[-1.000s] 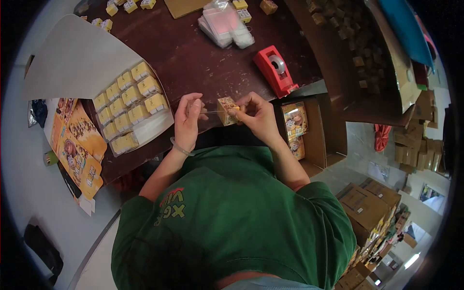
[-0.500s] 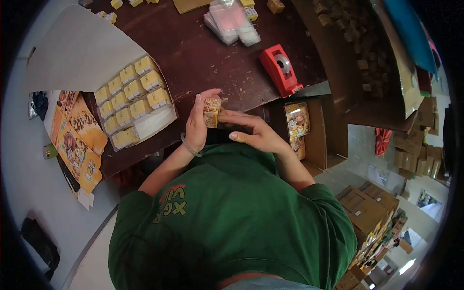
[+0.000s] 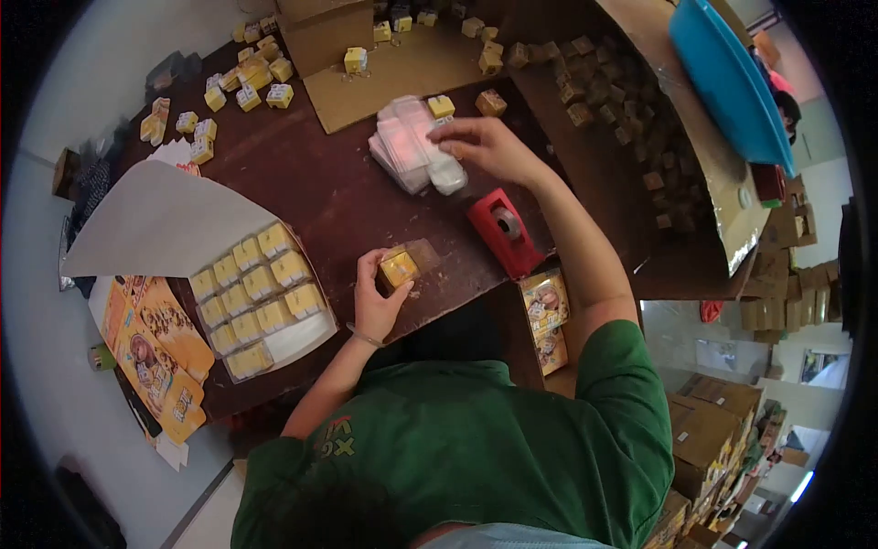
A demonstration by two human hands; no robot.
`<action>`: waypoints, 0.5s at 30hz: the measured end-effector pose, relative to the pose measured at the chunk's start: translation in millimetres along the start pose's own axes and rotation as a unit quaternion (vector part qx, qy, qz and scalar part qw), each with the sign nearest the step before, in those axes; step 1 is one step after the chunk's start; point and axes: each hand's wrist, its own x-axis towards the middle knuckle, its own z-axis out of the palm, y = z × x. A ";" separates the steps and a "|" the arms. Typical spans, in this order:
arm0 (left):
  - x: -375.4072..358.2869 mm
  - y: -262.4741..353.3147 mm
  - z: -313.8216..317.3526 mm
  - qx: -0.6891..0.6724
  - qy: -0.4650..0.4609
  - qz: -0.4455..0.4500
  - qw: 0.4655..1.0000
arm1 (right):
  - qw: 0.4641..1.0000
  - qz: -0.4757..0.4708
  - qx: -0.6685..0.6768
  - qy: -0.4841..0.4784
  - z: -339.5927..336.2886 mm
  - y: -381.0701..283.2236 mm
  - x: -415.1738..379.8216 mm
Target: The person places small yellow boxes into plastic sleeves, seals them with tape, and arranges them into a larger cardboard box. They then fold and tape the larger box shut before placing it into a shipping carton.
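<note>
My left hand is closed around a small yellow box, with clear plastic film sticking out past its far side. My right hand is stretched out over the pile of clear plastic sleeves, its fingers apart and slightly curled; I see nothing held in them. Just beyond those fingertips lies another small yellow box. Between my forearm and the sleeves stands a red tape dispenser. On the left, a white display carton with its lid up holds rows of small yellow boxes.
Loose yellow boxes are scattered at the far left. A cardboard sheet lies at the back. To the right, a large carton holds many small wrapped boxes, with a blue basin beyond. Printed orange packaging lies far left.
My right hand has left the small box and reached forward to the plastic sleeves. My left hand keeps the box, now lower over the table edge. The head view has shifted forward.
</note>
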 end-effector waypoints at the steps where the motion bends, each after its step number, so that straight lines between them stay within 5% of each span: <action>1: 2.7 -13.4 1.1 0.013 0.021 0.021 0.999 | 0.998 0.044 -0.045 0.009 -9.3 31.9 32.7; 5: 2.3 -22.6 3.0 0.075 0.003 -0.011 0.997 | 0.985 0.073 -0.159 0.006 -0.7 103.2 157.8; 8: 5.1 -23.9 1.9 0.077 -0.017 -0.026 0.997 | 0.956 0.170 -0.178 0.157 50.1 138.9 249.2; 11: 6.1 -21.8 0.8 0.078 -0.019 -0.014 0.997 | 0.931 0.169 -0.237 0.219 78.4 119.2 277.8; 14: 7.0 -20.5 -1.0 0.076 -0.021 -0.025 0.997 | 0.950 0.140 -0.184 0.208 79.3 135.4 286.5; 15: 7.4 -20.8 -1.4 0.077 -0.022 -0.024 0.997 | 0.957 0.220 -0.107 0.156 73.7 153.0 297.5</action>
